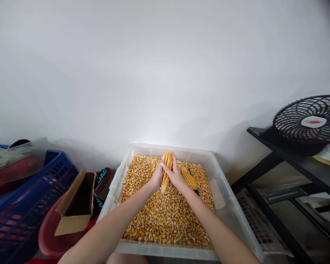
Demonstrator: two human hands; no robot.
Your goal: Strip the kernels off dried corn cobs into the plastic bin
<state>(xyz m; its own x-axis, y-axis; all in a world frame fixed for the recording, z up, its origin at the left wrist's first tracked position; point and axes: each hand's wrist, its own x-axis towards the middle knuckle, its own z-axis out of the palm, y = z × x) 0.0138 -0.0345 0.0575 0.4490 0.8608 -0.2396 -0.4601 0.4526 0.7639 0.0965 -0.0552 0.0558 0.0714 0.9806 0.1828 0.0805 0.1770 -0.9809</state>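
Observation:
Between both hands is a yellow corn cob (166, 172), tilted lengthwise with its pale end toward me and its kernels still in rows. My left hand (157, 175) wraps its left side. My right hand (175, 173) grips the right side, with the thumb lying across the cob. Below them, a translucent plastic bin (228, 205) holds a thick layer of loose corn kernels (165, 220). A second corn cob (189, 178) lies on the kernels just right of my right hand, near a dark object I cannot make out.
At left are a blue plastic crate (16, 212), a reddish basin (51, 234) and an open cardboard box (74, 220). A black fan (313, 121) rests on a dark shelf (291, 165) at right. Behind the bin rises a white wall (159, 73).

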